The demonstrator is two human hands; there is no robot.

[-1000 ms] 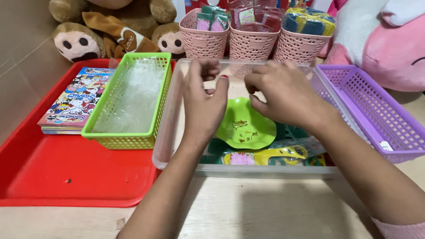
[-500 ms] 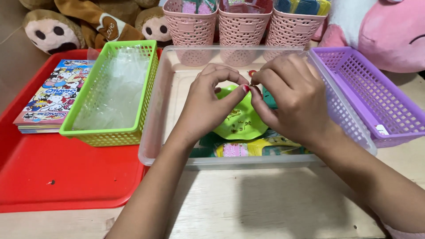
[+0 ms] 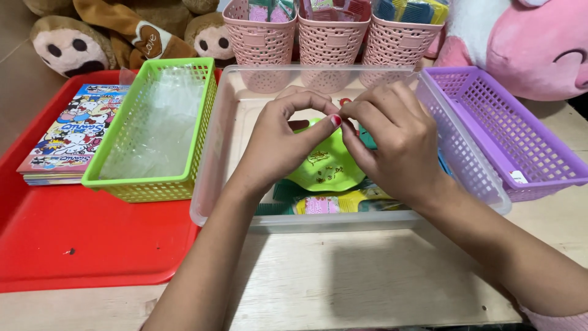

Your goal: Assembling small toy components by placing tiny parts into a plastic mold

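Note:
My left hand (image 3: 285, 144) and my right hand (image 3: 395, 141) meet fingertip to fingertip over a clear plastic bin (image 3: 226, 184). Both pinch the top edge of a flat bright green piece (image 3: 327, 168) with small gold specks on it. What exactly sits between the fingertips is hidden. Under the green piece, colourful packets (image 3: 340, 202) lie on the bin's bottom. Red polish shows on my left thumbnail.
A green basket (image 3: 202, 116) holding clear plastic bags and a stack of picture booklets (image 3: 67, 138) sit on a red tray (image 3: 92, 245) at left. A purple basket (image 3: 539, 165) stands at right. Three pink baskets (image 3: 331, 40) and plush toys (image 3: 527, 43) line the back.
My hands, spread apart over the bin a second ago, have come together until thumbs and forefingers pinch at one spot above the green piece.

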